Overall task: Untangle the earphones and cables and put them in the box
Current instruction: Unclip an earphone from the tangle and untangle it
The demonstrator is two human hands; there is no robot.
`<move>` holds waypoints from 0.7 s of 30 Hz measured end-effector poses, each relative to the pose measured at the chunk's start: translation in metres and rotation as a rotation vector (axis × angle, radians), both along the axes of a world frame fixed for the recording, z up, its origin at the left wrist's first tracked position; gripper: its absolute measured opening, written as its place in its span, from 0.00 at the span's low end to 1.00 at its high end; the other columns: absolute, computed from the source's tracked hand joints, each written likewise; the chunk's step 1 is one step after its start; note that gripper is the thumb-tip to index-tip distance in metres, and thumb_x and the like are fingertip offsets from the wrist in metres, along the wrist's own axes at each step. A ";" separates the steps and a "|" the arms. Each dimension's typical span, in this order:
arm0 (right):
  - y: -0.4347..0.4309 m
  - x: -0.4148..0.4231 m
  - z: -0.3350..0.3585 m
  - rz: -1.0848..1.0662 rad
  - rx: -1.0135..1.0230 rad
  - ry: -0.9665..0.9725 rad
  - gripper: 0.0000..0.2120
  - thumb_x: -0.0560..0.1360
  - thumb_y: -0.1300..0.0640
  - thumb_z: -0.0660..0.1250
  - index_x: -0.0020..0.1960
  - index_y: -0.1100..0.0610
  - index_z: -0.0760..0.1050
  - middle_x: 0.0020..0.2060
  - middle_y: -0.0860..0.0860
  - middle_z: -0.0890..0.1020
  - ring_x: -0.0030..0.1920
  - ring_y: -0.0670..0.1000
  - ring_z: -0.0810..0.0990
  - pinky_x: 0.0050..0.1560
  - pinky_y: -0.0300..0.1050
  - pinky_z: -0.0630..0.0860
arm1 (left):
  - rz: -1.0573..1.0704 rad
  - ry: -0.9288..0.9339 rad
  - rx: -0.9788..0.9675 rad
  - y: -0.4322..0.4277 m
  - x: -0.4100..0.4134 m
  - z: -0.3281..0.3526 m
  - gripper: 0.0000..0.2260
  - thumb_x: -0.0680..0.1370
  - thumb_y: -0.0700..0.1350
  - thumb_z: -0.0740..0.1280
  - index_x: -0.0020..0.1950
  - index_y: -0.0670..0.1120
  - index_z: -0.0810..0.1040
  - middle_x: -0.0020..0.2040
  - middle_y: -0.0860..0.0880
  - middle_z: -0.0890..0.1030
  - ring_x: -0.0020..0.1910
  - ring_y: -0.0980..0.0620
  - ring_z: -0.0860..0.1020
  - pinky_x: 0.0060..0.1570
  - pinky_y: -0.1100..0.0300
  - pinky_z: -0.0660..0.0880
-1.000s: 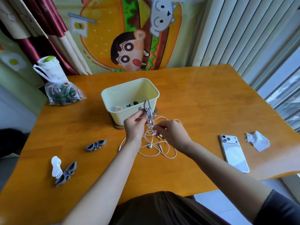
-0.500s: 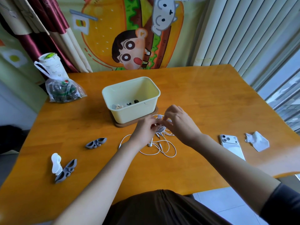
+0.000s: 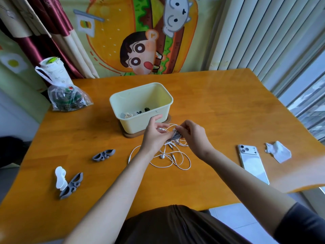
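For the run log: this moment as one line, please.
phase: untangling | left hand: holds white earphone cable | right hand: pinches grey piece | box: cable not inside

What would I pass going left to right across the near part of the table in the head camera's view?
white clip → grey clip → white earphone cables → phone → crumpled tissue

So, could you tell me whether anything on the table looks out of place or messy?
The white earphone cable sprawls in tangled loops before the box, held at its top by the left hand and right hand. A crumpled tissue lies loose beside the phone.
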State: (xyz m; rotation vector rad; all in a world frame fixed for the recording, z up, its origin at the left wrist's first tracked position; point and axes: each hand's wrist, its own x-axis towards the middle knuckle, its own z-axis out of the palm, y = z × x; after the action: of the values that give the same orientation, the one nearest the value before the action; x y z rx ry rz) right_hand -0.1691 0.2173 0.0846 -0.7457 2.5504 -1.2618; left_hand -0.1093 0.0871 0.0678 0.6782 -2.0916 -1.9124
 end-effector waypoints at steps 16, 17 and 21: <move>-0.018 0.004 -0.001 -0.183 -0.130 0.014 0.10 0.78 0.54 0.64 0.42 0.59 0.72 0.40 0.54 0.79 0.40 0.51 0.75 0.38 0.41 0.72 | 0.196 0.002 0.853 0.015 -0.005 0.011 0.04 0.76 0.40 0.69 0.49 0.41 0.80 0.44 0.43 0.83 0.41 0.51 0.82 0.50 0.57 0.80; -0.018 0.004 -0.001 -0.180 -0.132 0.016 0.10 0.78 0.53 0.64 0.43 0.59 0.72 0.41 0.55 0.79 0.41 0.53 0.77 0.40 0.45 0.74 | 0.210 0.002 0.865 0.015 -0.005 0.013 0.04 0.76 0.40 0.69 0.50 0.41 0.80 0.46 0.43 0.83 0.43 0.50 0.82 0.49 0.57 0.80; -0.016 0.007 -0.001 -0.151 -0.073 0.077 0.11 0.78 0.52 0.63 0.44 0.59 0.73 0.40 0.54 0.80 0.40 0.55 0.77 0.40 0.53 0.75 | 0.201 0.028 0.782 0.017 -0.002 0.012 0.06 0.77 0.38 0.67 0.52 0.42 0.81 0.45 0.46 0.83 0.47 0.49 0.81 0.42 0.59 0.79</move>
State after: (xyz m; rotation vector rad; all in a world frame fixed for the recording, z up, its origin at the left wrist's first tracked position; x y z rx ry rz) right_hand -0.1624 0.2015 0.0839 -0.6375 2.6795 -1.4057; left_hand -0.1112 0.1037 0.0794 0.9416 -1.1408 -2.5662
